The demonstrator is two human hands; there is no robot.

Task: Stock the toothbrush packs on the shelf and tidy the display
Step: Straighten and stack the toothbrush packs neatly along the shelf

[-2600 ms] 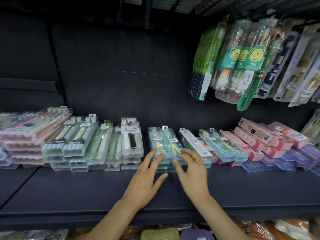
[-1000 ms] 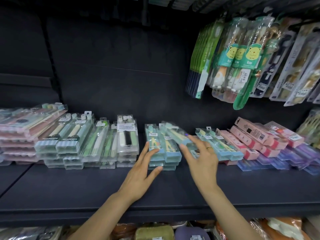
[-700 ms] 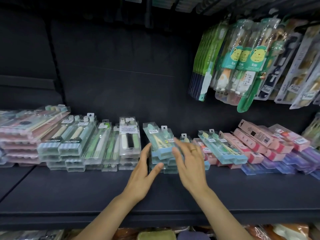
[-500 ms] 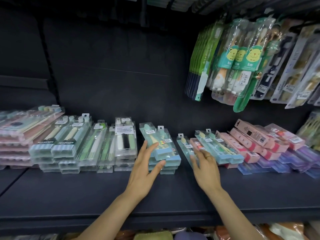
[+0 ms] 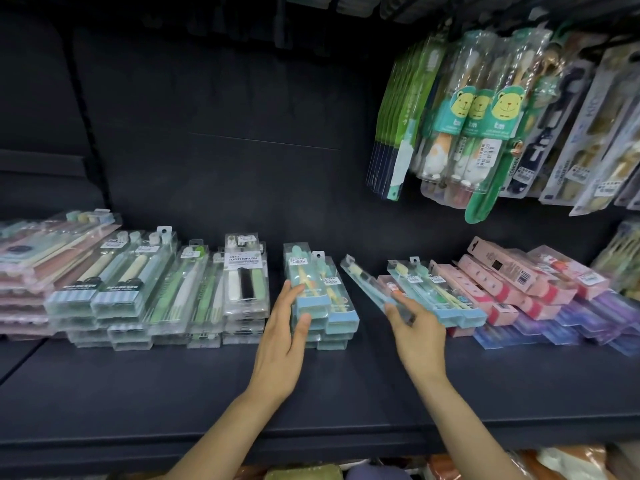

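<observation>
A stack of light-blue toothbrush packs [image 5: 320,292] lies mid-shelf on the dark shelf [image 5: 207,393]. My left hand [image 5: 284,334] rests against its left side with straight fingers, the thumb on the front edge. Just to the right, a single clear blue pack [image 5: 363,282] stands tilted on its long edge in the gap between stacks. My right hand [image 5: 417,330] grips its near end between thumb and fingers. Beyond it lies another pile of blue packs [image 5: 440,296].
Clear and green packs [image 5: 138,289] and a "soft toothbrush" stack [image 5: 246,282] fill the shelf to the left. Pink boxes [image 5: 512,278] and purple packs [image 5: 588,317] lie to the right. Hanging toothbrush packs [image 5: 478,126] crowd the upper right. The shelf's front strip is bare.
My right hand laid a pack on the light-blue stack, then moved right and took hold of the tilted pack in the gap. My left hand stayed at the stack's left side.
</observation>
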